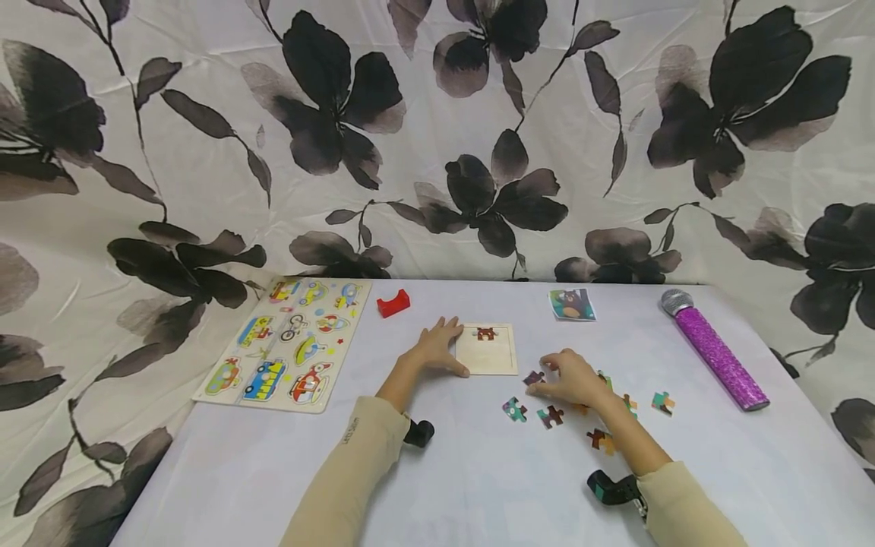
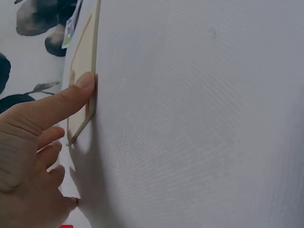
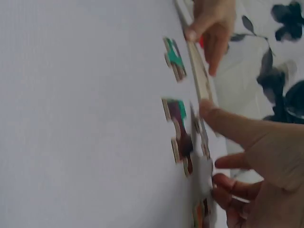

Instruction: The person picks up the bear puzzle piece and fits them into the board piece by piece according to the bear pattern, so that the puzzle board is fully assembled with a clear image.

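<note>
My left hand rests at the left side of a small square wooden puzzle tray, its thumb on the near left corner. In the left wrist view, that thumb touches the tray's edge. One brown jigsaw piece lies inside the tray near its far edge. To the right, my right hand hovers low over the loose pieces, thumb and fingers spread apart. A dark piece lies by its fingertips; nothing shows between them in the right wrist view. Nearer to me lie a teal piece and a brown one.
A vehicle picture board lies at the left, with a red object beyond the left hand. A bear picture card lies at the back. A glittery pink microphone is at the right. More pieces, including a teal-orange piece, surround the right forearm.
</note>
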Demonstrator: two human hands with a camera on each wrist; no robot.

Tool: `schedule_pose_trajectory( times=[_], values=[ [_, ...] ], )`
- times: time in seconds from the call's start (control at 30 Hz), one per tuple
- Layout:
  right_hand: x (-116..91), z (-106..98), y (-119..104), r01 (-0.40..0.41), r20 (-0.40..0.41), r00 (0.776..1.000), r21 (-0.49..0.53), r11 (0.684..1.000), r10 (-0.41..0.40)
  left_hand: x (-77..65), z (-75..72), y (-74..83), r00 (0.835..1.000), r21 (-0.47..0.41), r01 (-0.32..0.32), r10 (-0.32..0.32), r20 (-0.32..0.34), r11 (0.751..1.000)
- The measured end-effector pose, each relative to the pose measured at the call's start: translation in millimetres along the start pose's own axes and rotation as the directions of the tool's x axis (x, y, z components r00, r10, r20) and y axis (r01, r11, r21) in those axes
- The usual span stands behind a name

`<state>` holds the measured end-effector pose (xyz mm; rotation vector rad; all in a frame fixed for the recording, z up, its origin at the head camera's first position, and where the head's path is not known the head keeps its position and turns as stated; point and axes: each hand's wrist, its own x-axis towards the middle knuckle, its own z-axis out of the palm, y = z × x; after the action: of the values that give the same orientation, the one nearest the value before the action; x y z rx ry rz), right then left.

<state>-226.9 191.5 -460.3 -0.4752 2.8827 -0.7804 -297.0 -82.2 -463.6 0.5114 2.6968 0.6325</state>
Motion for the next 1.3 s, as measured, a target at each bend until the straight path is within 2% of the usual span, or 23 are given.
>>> schedule_pose_trajectory(
  times=[0.07,0.17,0.3,0.47,0.57,0.7,0.87,1.03,1.1,1.2,1.3],
  values=[
    [2,2,-6,-0.025,0.021,0.999,-0.036,0.999,0.026,1.3,0.6,0.3,1.0,-0.02,-0.004,0.004,0.017,1.0],
    [4,3,-9,-0.04,0.021,0.999,-0.019,0.999,0.041,3.2,1.1,0.2,1.0,-0.045,0.002,-0.001,0.03,0.999],
    [9,2,-3,-0.012,-0.011,1.0,0.105,0.994,0.013,3.6,0.8,-0.6,0.999,-0.065,0.018,-0.016,0.031,0.998],
    [17,3,6,-0.014,-0.135,0.99,0.254,0.967,0.049,2.3,1.2,-2.6,0.999,-0.105,0.021,-0.017,0.035,0.994],
    [24,1,10,0.008,-0.173,0.982,0.422,0.906,0.072,2.8,2.2,-3.5,0.999,-0.121,0.02,-0.016,0.035,0.992],
    [31,-3,11,0.015,-0.152,0.983,0.624,0.781,0.103,3.1,4.1,-4.5,0.999,-0.143,0.023,-0.017,0.045,0.99],
    [40,-4,8,0.014,-0.16,0.976,0.721,0.692,0.147,2.6,3.8,-4.6,0.998,-0.145,0.029,-0.021,0.054,0.989],
    [46,-3,2,0.041,-0.202,0.961,0.777,0.628,0.187,1.6,2.8,-3.6,0.998,-0.144,0.033,-0.025,0.061,0.989],
    [47,-1,0,0.055,-0.219,0.956,0.785,0.617,0.193,0.6,2.6,-3.2,0.998,-0.149,0.034,-0.025,0.064,0.988],
    [50,3,-2,0.091,-0.259,0.948,0.776,0.624,0.183,-0.5,2.5,-3.2,0.998,-0.154,0.036,-0.027,0.062,0.987],
    [52,7,-3,0.116,-0.295,0.941,0.738,0.665,0.163,-1.2,2.2,-3.6,0.998,-0.16,0.034,-0.025,0.056,0.986]
  ],
)
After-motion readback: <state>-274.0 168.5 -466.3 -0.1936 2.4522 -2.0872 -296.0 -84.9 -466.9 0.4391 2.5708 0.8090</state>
